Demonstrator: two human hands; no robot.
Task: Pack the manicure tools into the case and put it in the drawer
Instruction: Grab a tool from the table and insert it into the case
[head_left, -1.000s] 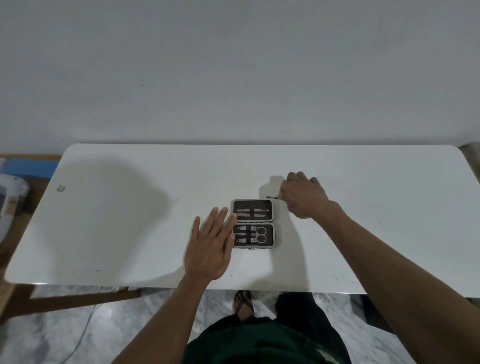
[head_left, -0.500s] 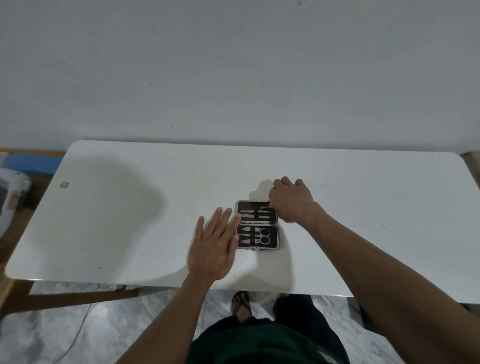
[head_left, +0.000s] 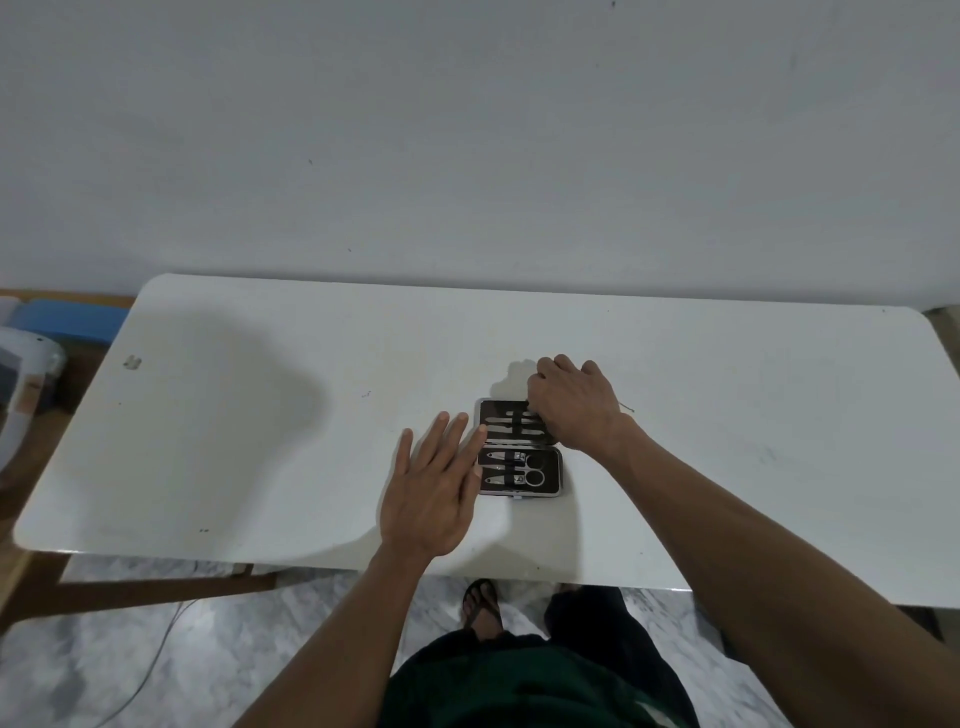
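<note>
The manicure case (head_left: 551, 488) lies open in the middle of the white table (head_left: 260, 415), its two dark halves one above the other. The lower half holds scissors (head_left: 534, 470) and clippers. Several slim metal tools (head_left: 506, 423) sit in the upper half. My left hand (head_left: 436, 488) rests flat and open on the table, with its fingertips touching the case's left edge. My right hand (head_left: 576, 405) is curled over the right end of the upper half, its fingers pinched down into the case. The thin tool it carried is hidden under them.
A short thin dark sliver (head_left: 627, 408) lies on the table just right of my right wrist. At the far left stand a blue box (head_left: 67, 317) and a white appliance (head_left: 26, 374). A cable (head_left: 150, 670) trails on the marble floor. No drawer is in view.
My right hand, pinching a thin tool beside the case's top right corner, has moved left and down onto the upper half. My left hand has stayed at the case's left edge.
</note>
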